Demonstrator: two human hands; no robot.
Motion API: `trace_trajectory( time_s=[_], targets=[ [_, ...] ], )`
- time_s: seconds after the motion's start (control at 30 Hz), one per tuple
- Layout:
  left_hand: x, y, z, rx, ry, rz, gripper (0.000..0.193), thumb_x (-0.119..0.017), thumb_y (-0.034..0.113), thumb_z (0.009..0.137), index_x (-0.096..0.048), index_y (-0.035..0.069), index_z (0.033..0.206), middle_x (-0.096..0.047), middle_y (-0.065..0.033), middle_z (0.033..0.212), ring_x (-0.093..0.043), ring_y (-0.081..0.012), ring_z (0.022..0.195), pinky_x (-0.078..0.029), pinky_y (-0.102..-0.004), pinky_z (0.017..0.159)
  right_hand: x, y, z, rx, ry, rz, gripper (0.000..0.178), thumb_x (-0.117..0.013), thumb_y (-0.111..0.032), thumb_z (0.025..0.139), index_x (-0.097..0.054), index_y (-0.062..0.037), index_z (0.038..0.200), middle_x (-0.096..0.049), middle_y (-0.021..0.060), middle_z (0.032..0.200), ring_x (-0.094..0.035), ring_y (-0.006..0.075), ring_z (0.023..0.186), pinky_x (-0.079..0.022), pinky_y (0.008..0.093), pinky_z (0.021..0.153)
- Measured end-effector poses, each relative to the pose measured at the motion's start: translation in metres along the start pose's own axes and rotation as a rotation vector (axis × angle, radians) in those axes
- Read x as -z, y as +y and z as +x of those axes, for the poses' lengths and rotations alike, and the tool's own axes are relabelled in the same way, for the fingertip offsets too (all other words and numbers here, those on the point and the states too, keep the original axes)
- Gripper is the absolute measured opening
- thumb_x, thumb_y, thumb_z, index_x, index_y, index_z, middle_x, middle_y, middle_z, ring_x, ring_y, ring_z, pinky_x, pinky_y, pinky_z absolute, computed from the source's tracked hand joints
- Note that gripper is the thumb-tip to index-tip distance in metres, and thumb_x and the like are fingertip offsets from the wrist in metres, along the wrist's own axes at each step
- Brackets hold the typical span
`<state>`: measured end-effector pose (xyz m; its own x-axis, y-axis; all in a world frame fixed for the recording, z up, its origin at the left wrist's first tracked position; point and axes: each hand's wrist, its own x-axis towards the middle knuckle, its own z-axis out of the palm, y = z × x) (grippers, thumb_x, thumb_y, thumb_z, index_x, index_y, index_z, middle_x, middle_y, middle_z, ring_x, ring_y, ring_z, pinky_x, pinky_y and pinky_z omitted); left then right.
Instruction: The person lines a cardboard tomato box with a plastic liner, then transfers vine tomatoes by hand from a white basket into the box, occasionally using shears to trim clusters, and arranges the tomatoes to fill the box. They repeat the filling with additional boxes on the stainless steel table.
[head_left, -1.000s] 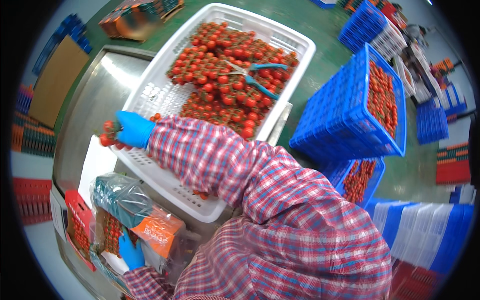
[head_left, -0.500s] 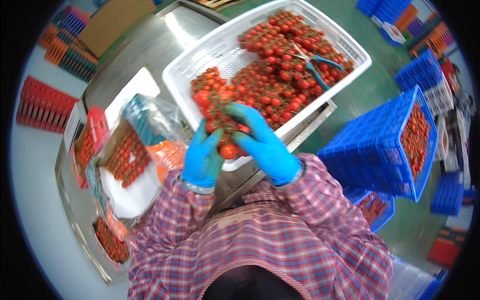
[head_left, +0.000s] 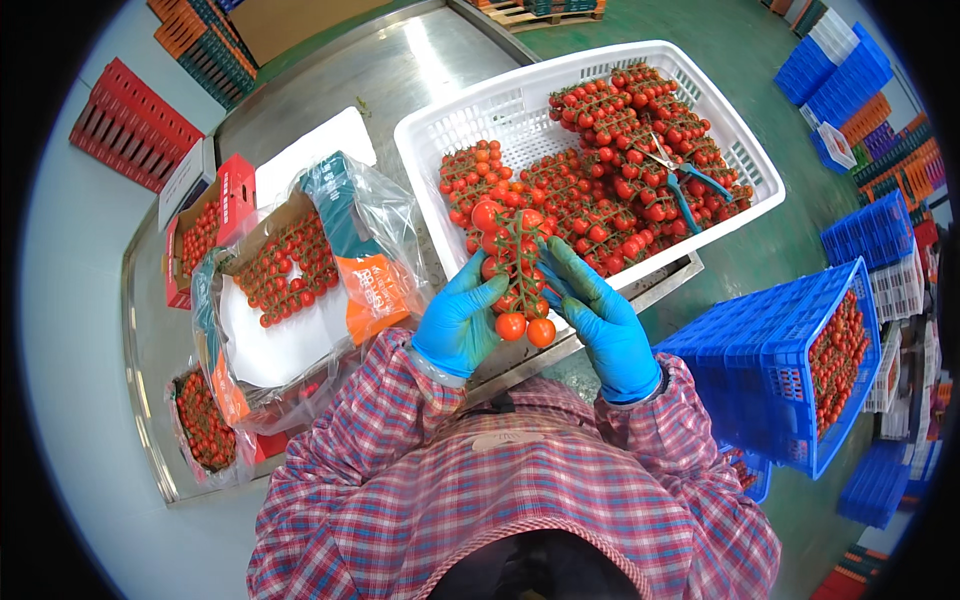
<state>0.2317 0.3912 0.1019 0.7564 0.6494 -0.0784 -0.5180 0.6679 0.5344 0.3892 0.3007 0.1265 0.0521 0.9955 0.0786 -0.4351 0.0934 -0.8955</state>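
Over the near side of a white perforated crate (head_left: 735, 205), a bunch of cherry tomatoes (head_left: 515, 265) on a green stem lies between my blue-gloved hands. My left hand (head_left: 455, 318) grips its left side, thumb on top. My right hand (head_left: 610, 335) holds the right edge with long, stretched fingers, partly hidden by the fruit. More cherry tomato bunches (head_left: 590, 195) fill much of the crate, heaped higher at its right. Blue-handled snips (head_left: 683, 180) lie on that heap, blades pointing up and left.
Left on the metal table (head_left: 350, 85) stands an open box (head_left: 255, 255) in clear printed plastic, lined with white paper and partly filled with tomatoes. A red box (head_left: 235, 195) and a small tomato pack (head_left: 205, 430) flank it. Blue crates (head_left: 745, 350) with tomatoes stand at my right.
The view has shifted, so the crate and table sit lower and further right. The bunch is turned to show its full length, and my right hand has spread away from my left.
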Motion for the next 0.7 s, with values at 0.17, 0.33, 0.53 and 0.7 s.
trace_trajectory(
  time_s=[0.17,0.33,0.53,0.7],
  targets=[
    [-0.007,-0.002,0.008,-0.075,0.053,0.074,0.061,-0.046,0.003,0.088,-0.017,0.004,0.141,-0.035,-0.0159,0.138,-0.040,-0.0308,0.124,-0.036,-0.0419,0.103,0.003,0.008,0.007,0.001,0.009,-0.165,0.062,-0.048,-0.011,0.089,-0.016,-0.0026,0.142,-0.026,0.0131,0.145,-0.026,0.0247,0.133,-0.024,0.0364,0.109],
    [-0.033,-0.027,0.012,-0.242,-0.261,1.133,0.085,-0.049,-0.007,0.074,-0.004,0.007,0.145,0.000,-0.0143,0.151,-0.001,-0.0289,0.139,-0.008,-0.0382,0.111,0.007,0.030,0.015,0.010,0.336,-0.150,0.067,-0.050,-0.026,0.092,-0.012,-0.0048,0.143,-0.032,0.0134,0.139,-0.035,0.0233,0.126,-0.032,0.0348,0.102],
    [-0.002,0.057,0.083,-0.002,-0.320,1.407,0.056,-0.048,0.013,0.084,-0.035,0.012,0.138,-0.028,-0.0080,0.145,-0.022,-0.0246,0.135,-0.027,-0.0382,0.107,0.077,0.013,0.037,0.019,0.356,0.385,0.048,-0.052,-0.045,0.088,-0.047,-0.0070,0.117,-0.055,0.0072,0.098,-0.056,0.0205,0.081,-0.047,0.0323,0.064],
    [0.086,0.119,0.206,0.158,0.121,1.717,0.046,-0.048,0.007,0.078,-0.051,0.000,0.123,-0.055,-0.0152,0.121,-0.050,-0.0236,0.113,-0.036,-0.0349,0.100,0.140,-0.017,0.071,0.225,0.257,0.360,0.043,-0.057,-0.031,0.087,-0.041,-0.0096,0.122,-0.052,0.0078,0.102,-0.054,0.0208,0.077,-0.048,0.0331,0.060]
  ],
)
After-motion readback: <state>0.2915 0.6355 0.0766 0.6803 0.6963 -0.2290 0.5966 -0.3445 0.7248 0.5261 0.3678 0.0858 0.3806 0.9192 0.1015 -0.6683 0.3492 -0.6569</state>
